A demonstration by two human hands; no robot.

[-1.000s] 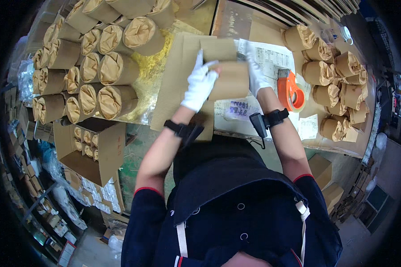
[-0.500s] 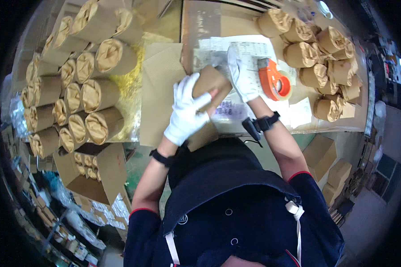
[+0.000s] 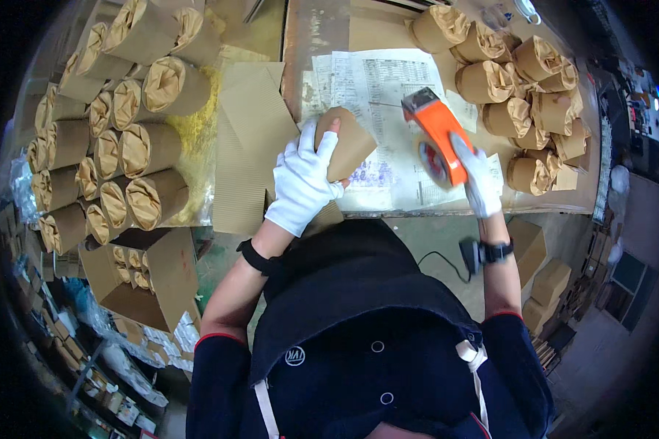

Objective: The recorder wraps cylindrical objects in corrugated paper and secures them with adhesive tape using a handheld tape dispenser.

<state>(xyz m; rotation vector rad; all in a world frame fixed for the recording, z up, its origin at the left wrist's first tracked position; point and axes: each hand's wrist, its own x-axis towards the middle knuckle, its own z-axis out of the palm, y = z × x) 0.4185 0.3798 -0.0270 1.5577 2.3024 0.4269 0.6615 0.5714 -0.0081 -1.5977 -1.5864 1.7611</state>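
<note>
Both hands wear white gloves. My left hand (image 3: 304,179) grips a curled piece of brown cardboard (image 3: 349,146), its bare fingertips pressing on the upper side. An orange tape dispenser (image 3: 443,135) is held in my right hand (image 3: 482,179), which closes around its near end. The dispenser is tilted, with its dark cutter end pointing far left and the tape roll on its left side. It hangs over the printed papers, apart from the cardboard piece. Beside my left hand lie flat corrugated cardboard sheets (image 3: 241,161), partly covered by that hand.
Cardboard tubes stuffed with crumpled brown paper (image 3: 146,150) crowd the left of the table; several more (image 3: 490,80) stand at the far right. Printed sheets (image 3: 388,80) lie in the middle. An open carton (image 3: 176,271) with smaller rolls stands below on the left, and boxes (image 3: 549,285) on the right.
My right hand has left the cardboard's far side and moved right, picking up the tape dispenser from the papers. My left hand still holds the curled cardboard.
</note>
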